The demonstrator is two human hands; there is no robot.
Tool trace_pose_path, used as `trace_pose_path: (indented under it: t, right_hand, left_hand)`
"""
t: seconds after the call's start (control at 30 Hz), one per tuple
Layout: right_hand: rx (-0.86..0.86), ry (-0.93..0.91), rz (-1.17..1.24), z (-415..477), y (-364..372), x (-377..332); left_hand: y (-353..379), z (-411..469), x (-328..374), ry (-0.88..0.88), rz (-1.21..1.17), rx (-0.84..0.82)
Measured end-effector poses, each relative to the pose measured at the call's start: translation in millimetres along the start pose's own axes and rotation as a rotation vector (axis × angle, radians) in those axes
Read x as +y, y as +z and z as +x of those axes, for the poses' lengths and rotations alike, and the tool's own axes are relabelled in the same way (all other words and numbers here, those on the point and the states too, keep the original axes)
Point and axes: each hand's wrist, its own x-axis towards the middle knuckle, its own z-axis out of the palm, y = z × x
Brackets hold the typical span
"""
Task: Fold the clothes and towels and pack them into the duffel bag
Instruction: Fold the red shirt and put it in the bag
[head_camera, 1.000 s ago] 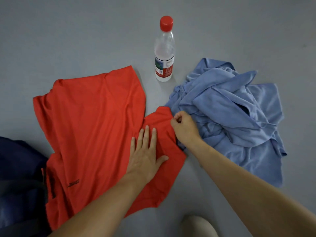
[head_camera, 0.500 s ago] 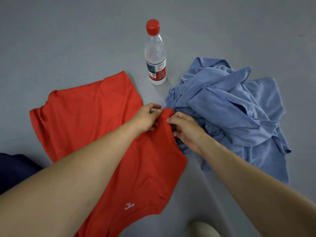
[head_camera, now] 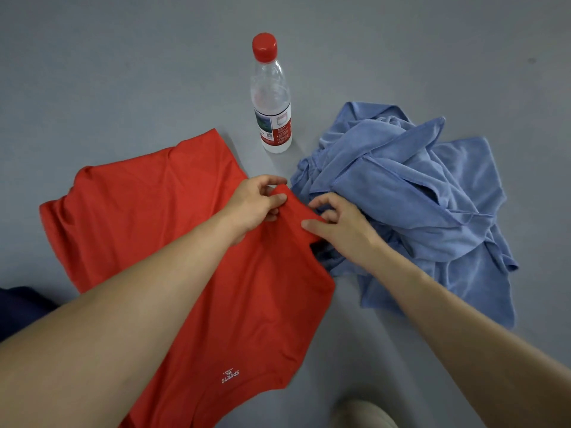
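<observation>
– Fingers (head_camera: 273, 197) of the left hand (head_camera: 251, 205): how did they lie?
– Curled, thumb against fingertips, pinching a raised corner of the bright red-orange jersey T-shirt (head_camera: 148, 211). The right hand (head_camera: 340, 227) pinched the same edge just beside it, thumb on top and fingers curled at the cloth.
– Where was that, counting from the clear plastic bottle with the red screw cap (head_camera: 272, 100)?
– Just nearer the person than the bottle's foot. From there the shirt spread over the grey floor (head_camera: 123, 72), to the bottle's left and toward the person, with a small white "SPORTS" print (head_camera: 230, 376) at its near end.
– Was the bottle open?
– No. It stood capped and upright, with a red and white label (head_camera: 273, 128) round its lower half. It looked clear right through, but how full it was I could not tell.
– And the towels?
– A crumpled pile of light blue terry cloth (head_camera: 417, 196) lay to the bottle's right and met the shirt's edge under the right hand. How many pieces it was I could not tell.
– The duffel bag?
– Only a dark navy fabric shape (head_camera: 18, 310) showed, far to the bottle's left and nearer the person, cut off at the edge of view. Whether it was the bag, or what it held, could not be told.
</observation>
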Motion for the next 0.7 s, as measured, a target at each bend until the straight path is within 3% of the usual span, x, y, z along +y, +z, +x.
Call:
trace_pose_path:
  t: [0.07, 0.13, 0.27, 0.37, 0.43, 0.57, 0.7]
  right_hand:
    - [0.054, -0.072, -0.490, -7.4, -19.5, 3.4]
    - [0.067, -0.098, -0.734, -19.6, -32.6, 4.8]
    - [0.267, -0.036, -0.583, -41.9, -29.3, 12.1]
    - [0.371, -0.108, -0.470, -56.3, -11.6, 23.1]
    - [0.349, -0.243, -0.467, -67.6, 5.3, 29.0]
    - [0.244, -0.557, -0.608, -80.3, 44.0, 42.3]
    - [0.018, -0.676, -0.640, -75.1, 78.4, 50.1]
  left_hand:
    - [0.6, -0.9, 1.2, 0.033, 0.006, 0.017]
    - [2.1, -1.1, 2.1, 0.058, 0.005, 0.030]
    - [12.6, -1.1, 0.4, 0.070, 0.053, 0.069]
    - [17.8, -1.1, -7.8, 0.154, 0.256, 0.238]
    - [16.7, -9.5, -12.9, 0.139, 0.254, 0.252]
    - [14.2, -40.3, -25.3, -0.056, -0.141, 0.197]
    - [1.5, -68.3, -50.9, -0.229, -0.260, 0.303]
